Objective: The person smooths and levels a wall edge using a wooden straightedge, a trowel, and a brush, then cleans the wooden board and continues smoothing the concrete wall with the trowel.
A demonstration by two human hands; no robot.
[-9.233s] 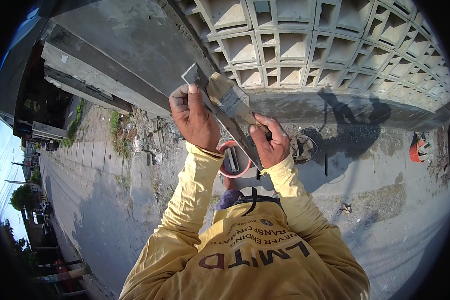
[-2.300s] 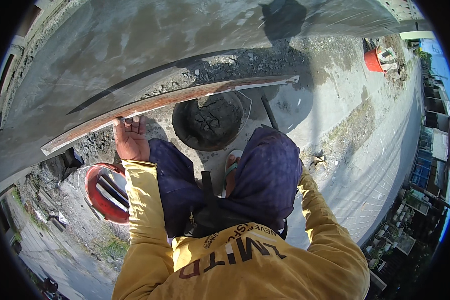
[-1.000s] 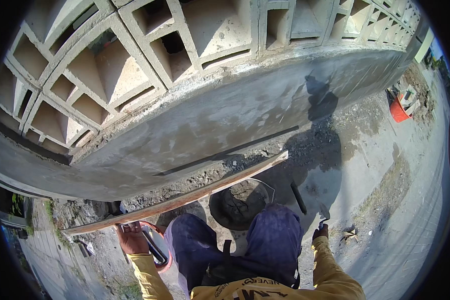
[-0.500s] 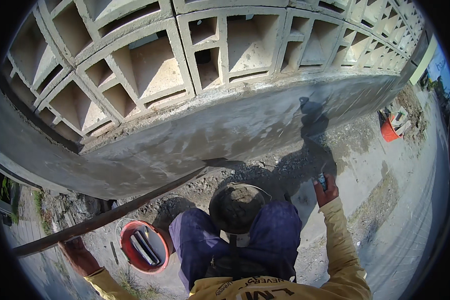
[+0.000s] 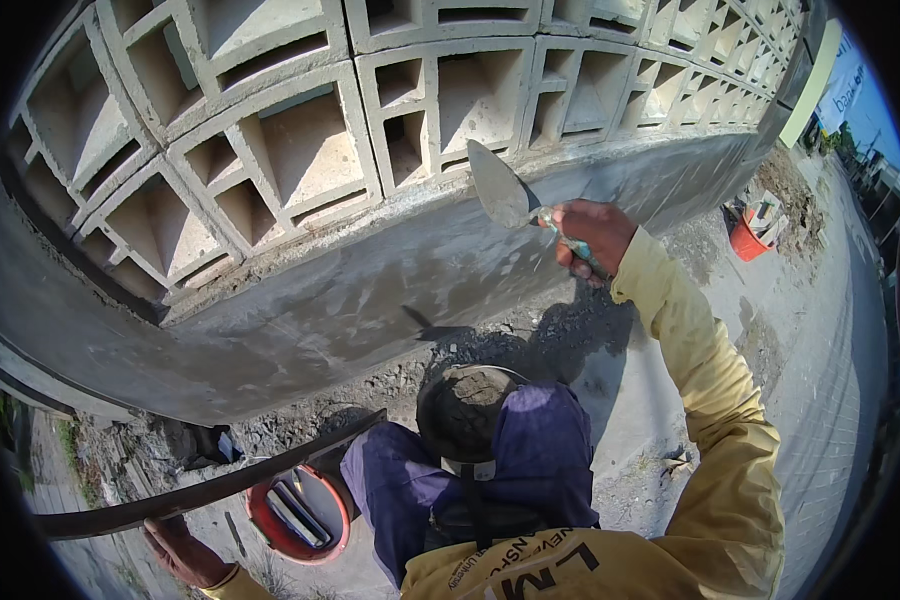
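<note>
My right hand (image 5: pixel 592 240) grips the handle of a pointing trowel (image 5: pixel 500 188), its grey blade raised in front of the lower edge of the block wall. At the lower left, my left hand (image 5: pixel 185 552) holds a long dark bar (image 5: pixel 220 484) from beneath, with part of the fingers hidden behind it. The bar slants up to the right, over the rim of a red bucket and toward my knee. Between my knees stands a dark bucket of grey mortar (image 5: pixel 473 405). Damp grey render (image 5: pixel 370 305) covers the low wall ahead, with darker wet patches.
The red bucket (image 5: pixel 342 525) at my left holds a long metal-looking tool and other items. Pale openwork blocks (image 5: pixel 480 95) top the low wall. An orange bucket of rubble (image 5: pixel 748 240) stands farther right. Loose gravel (image 5: pixel 390 385) lines the wall's foot.
My right hand has risen from beside my right knee to the wall, bringing the trowel blade into plain view. The bar's far end has dropped away from the wall toward my knee.
</note>
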